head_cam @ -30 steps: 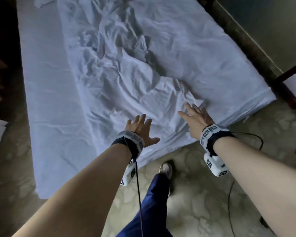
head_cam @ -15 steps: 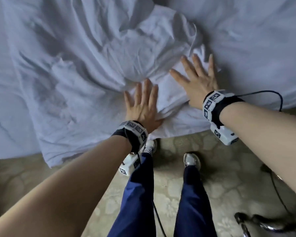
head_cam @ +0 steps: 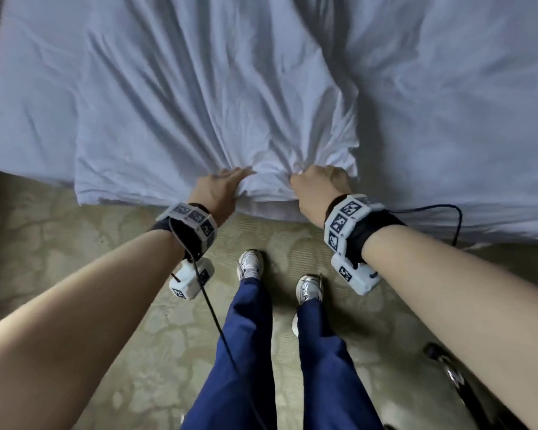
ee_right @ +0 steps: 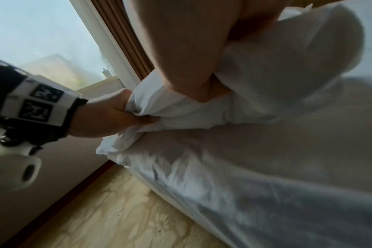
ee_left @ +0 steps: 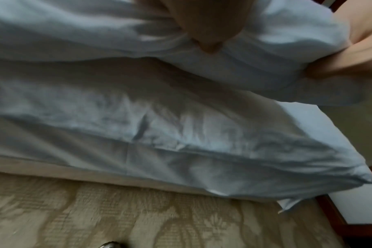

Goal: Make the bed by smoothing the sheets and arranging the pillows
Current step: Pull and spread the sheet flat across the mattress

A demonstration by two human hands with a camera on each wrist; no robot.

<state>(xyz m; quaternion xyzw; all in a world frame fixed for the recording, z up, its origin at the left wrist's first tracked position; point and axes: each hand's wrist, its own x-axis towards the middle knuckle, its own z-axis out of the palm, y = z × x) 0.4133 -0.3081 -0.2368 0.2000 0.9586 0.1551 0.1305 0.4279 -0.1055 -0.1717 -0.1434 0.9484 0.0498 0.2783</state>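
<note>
A white top sheet point(head_cam: 212, 97) lies crumpled on the bed, its folds fanning out from the near edge. My left hand point(head_cam: 221, 189) grips a bunch of that edge, fingers curled into the cloth. My right hand point(head_cam: 319, 184) grips the same edge a little to the right, fist closed on it. In the left wrist view my left hand point(ee_left: 206, 33) pinches the top sheet point(ee_left: 96, 42) above the mattress side point(ee_left: 181, 134). In the right wrist view the top sheet point(ee_right: 276, 70) bulges between my right hand point(ee_right: 191, 70) and my left hand point(ee_right: 125, 117). No pillow shows.
The under sheet point(head_cam: 463, 103) covers the mattress to the right and left. Patterned carpet point(head_cam: 75, 259) runs along the bed, with my legs and shoes point(head_cam: 249, 265) close to the edge. A dark metal object point(head_cam: 448, 370) sits on the floor at right. A window point(ee_right: 42, 42) is beyond the bed.
Both hands were flat and open on the sheet; now they have closed on its near edge and drawn it toward the bedside, so the folds radiate from the grips.
</note>
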